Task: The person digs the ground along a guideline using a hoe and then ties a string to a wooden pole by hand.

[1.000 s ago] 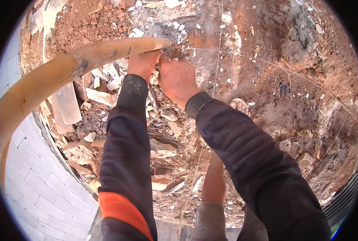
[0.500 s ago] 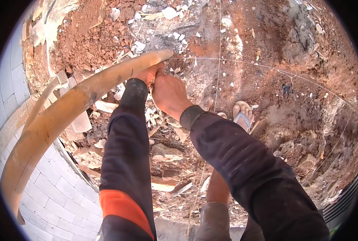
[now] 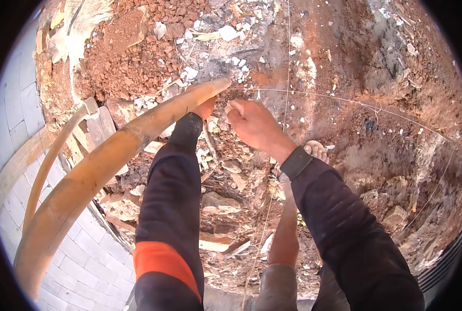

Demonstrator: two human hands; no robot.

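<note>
A long tan pole (image 3: 109,160), which looks curved, rises from the lower left to a tip near the upper middle. My left hand (image 3: 206,108) is closed at the underside of the pole near that tip, partly hidden by it; what its fingers hold cannot be made out. To the right, apart from the pole, my right hand (image 3: 252,122) has its fingers curled in a pinch, and anything between them is too small to see. A thin pale string (image 3: 334,97) runs from the pole's tip to the right. Another string (image 3: 288,62) crosses it, running up and down.
Reddish soil and rubble (image 3: 127,67) surround the hands. A pale block wall (image 3: 80,254) stands at the lower left, with a thinner curved piece of wood (image 3: 49,166) beside it. My sandalled foot (image 3: 316,149) is below right. Broken stones (image 3: 220,202) lie between the arms.
My right hand has moved right, away from the left hand and the pole. The pole's tip and my left hand sit lower in view than before, and the surroundings have shifted too.
</note>
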